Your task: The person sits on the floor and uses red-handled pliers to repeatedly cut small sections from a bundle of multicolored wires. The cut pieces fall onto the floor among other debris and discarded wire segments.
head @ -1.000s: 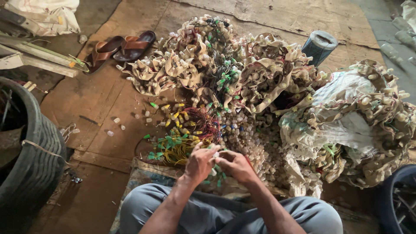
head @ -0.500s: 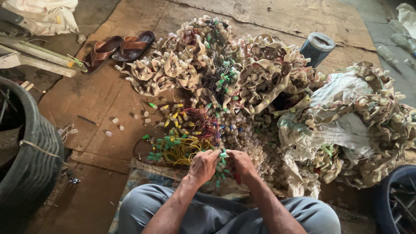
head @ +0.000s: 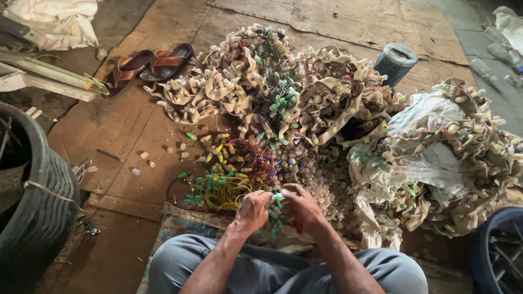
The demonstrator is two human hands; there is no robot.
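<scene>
I sit on the floor with grey-trousered legs at the bottom of the view. My left hand (head: 252, 210) and my right hand (head: 301, 204) are close together, both gripping a bunch of green-capped wires (head: 274, 214) that hangs between them. Just ahead lies a tangle of yellow, red and green wires (head: 231, 174) with small coloured caps. Beyond it spreads a big heap of beige strips studded with small sockets (head: 283, 87).
A rubber tyre (head: 38, 212) stands at the left. Brown sandals (head: 147, 65) lie at the back left, a dark cylinder (head: 395, 62) at the back. A white sack draped with strips (head: 436, 147) sits right; a blue tub rim (head: 501, 250) is at bottom right.
My hands have stayed close together in front of my knees, working at the small bunch of green-capped wires; the grip shifted slightly. Nothing else moved.
</scene>
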